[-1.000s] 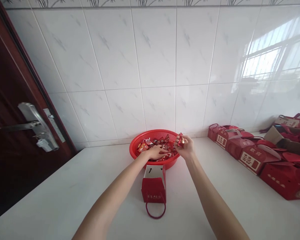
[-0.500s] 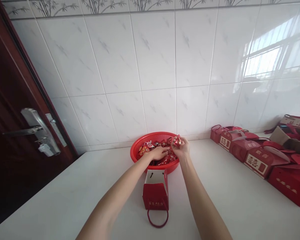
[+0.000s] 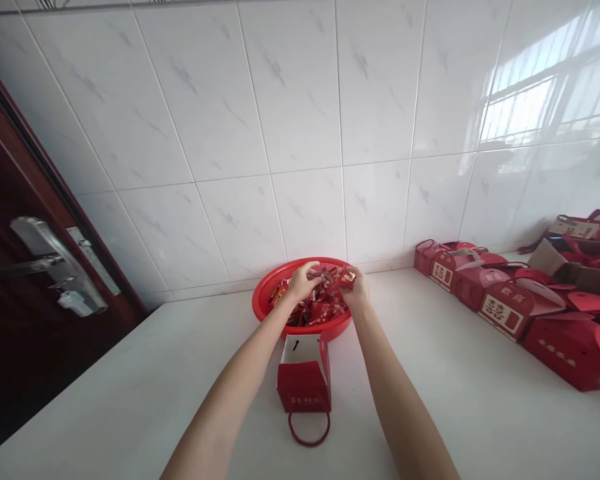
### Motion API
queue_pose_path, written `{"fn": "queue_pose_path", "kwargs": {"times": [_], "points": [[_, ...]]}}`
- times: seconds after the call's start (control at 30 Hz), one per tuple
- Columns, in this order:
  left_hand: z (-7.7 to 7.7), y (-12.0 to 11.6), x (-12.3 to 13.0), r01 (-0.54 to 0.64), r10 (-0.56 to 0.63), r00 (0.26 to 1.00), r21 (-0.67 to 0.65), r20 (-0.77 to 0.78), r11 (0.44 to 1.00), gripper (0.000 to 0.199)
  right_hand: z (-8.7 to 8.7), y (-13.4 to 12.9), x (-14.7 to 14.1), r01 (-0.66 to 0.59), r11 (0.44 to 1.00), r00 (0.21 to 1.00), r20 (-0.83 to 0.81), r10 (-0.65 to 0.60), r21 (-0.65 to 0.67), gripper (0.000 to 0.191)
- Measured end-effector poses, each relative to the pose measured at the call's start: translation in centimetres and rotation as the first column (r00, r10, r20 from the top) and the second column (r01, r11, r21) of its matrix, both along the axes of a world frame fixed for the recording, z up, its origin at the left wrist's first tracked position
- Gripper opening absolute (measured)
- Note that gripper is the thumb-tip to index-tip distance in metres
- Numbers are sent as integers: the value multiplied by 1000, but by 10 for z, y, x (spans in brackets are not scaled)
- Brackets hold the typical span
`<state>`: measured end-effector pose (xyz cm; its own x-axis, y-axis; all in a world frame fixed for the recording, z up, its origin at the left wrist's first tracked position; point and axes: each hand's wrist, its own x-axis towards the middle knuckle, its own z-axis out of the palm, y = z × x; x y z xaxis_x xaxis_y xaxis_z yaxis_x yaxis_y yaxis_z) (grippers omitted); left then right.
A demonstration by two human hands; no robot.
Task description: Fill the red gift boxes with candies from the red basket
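Observation:
A red plastic basket full of red-wrapped sweets stands near the tiled wall. Over its back part my left hand is raised, thumb and fingers curled together at a small dark red wrapped piece. My right hand, above the basket's right rim, holds a shiny red wrapped sweet between its fingers. In front of the basket, touching or nearly touching it, sits a dark red paper box with its top open, a white inside and a cord handle lying toward me.
A row of red gift boxes runs along the right side of the white table. Behind them a brown carton holds more red items. At the left is a dark wooden door with a metal handle.
My left hand has risen from among the sweets, its fingers now pinched near my right hand. My right hand has turned inward with its sweet. The view has shifted slightly.

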<state>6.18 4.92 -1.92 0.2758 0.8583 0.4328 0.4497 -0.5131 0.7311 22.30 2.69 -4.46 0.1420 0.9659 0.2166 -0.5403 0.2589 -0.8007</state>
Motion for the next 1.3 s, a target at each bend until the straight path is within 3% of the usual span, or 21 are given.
{"fn": "queue_pose_path", "kwargs": {"times": [0.13,0.27,0.43,0.57,0.73,0.83,1.0,1.17,1.3], "points": [[6,-5,-7,-66,56,985,52,164,996,31,4,-7,-8,-21,990,996,-91,8,-137,15],[11,-12,-9,-74,53,973,85,223,994,25,12,-15,-15,-79,972,989,-140,48,-221,11],[15,-20,-3,28,-51,983,137,174,990,9,19,-17,-17,-101,958,978,-203,46,-268,9],[16,-25,1,83,-102,987,154,123,985,11,22,-19,-16,-70,959,976,-217,9,-275,9],[13,-24,2,88,-99,992,137,81,987,14,22,-26,-17,-11,966,980,-195,-41,-258,27],[13,-19,-1,7,-18,996,120,91,993,20,23,-29,-17,25,962,977,-199,-81,-270,31],[16,-6,-30,-255,250,965,59,80,965,29,27,-30,-16,72,944,958,-240,-155,-322,20],[12,1,-66,-409,402,905,-25,-139,912,18,30,-30,-18,65,935,954,-254,-161,-347,18],[5,7,-73,-453,404,843,-64,-355,889,17,32,-33,-19,45,938,967,-221,-127,-344,17]]}}
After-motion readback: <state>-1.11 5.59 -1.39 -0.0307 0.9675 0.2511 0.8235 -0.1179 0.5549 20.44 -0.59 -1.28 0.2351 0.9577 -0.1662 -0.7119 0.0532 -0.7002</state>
